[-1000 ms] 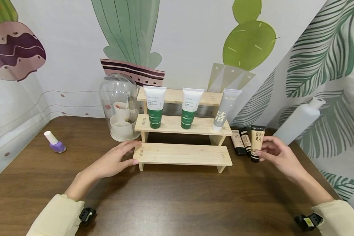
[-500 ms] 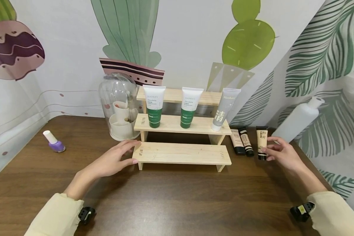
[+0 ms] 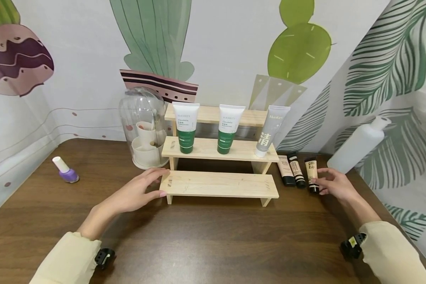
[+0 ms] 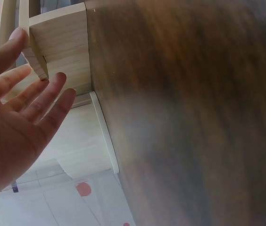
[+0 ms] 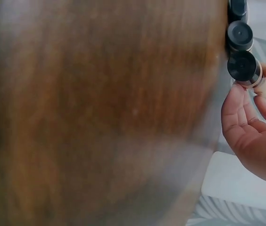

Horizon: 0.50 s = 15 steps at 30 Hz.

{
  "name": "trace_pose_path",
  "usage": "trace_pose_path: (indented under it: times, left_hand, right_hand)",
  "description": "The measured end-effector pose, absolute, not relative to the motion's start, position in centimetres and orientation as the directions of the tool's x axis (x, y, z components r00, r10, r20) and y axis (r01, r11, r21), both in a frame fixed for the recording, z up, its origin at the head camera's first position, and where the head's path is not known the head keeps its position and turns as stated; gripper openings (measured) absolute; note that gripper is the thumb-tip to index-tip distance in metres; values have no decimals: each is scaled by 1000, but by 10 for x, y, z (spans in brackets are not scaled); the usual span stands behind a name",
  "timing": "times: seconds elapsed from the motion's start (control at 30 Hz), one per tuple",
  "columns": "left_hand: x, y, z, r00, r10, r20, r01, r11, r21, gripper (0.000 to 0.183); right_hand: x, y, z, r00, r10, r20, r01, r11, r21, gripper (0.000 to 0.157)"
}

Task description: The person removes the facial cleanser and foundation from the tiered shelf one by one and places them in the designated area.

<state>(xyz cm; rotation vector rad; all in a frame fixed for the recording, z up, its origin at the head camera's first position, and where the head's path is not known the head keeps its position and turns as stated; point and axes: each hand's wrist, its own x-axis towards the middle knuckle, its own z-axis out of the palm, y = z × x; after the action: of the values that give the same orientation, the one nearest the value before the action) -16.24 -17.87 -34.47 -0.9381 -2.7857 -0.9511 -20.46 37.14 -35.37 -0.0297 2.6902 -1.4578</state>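
My right hand (image 3: 335, 184) pinches a small beige tube with a black cap (image 3: 311, 173) at the right of the desk. The tube lies beside two other small tubes; in the right wrist view its cap (image 5: 242, 66) faces the camera, with thumb and fingers about it. My left hand (image 3: 136, 192) touches the left end of the lowest board of a wooden step shelf (image 3: 220, 184), its fingers fairly straight. On the middle step, two white-and-green tubes (image 3: 187, 128) (image 3: 230, 130) and a grey tube (image 3: 271, 130) stand on their caps.
A pink BB tube (image 3: 286, 170) and a black-and-beige tube (image 3: 296, 170) lie right of the shelf. Behind my right hand a white bottle (image 3: 356, 146) leans. Left of the shelf stand a clear-domed holder (image 3: 144, 130) and purple nail polish (image 3: 69, 174).
The right hand has carried the beige tube slightly right and down, from upright in front of the neighbouring tubes to lying beside them. The left hand has stayed at the shelf's end.
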Motion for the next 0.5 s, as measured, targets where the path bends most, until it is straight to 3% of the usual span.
trace_pose_path:
  times: [0.5]
  left_hand:
    - [-161, -178, -343, -820, 526, 225, 555, 636, 536, 52]
  right_hand:
    - [-213, 369, -361, -996, -7, -88, 69, 567, -821, 53]
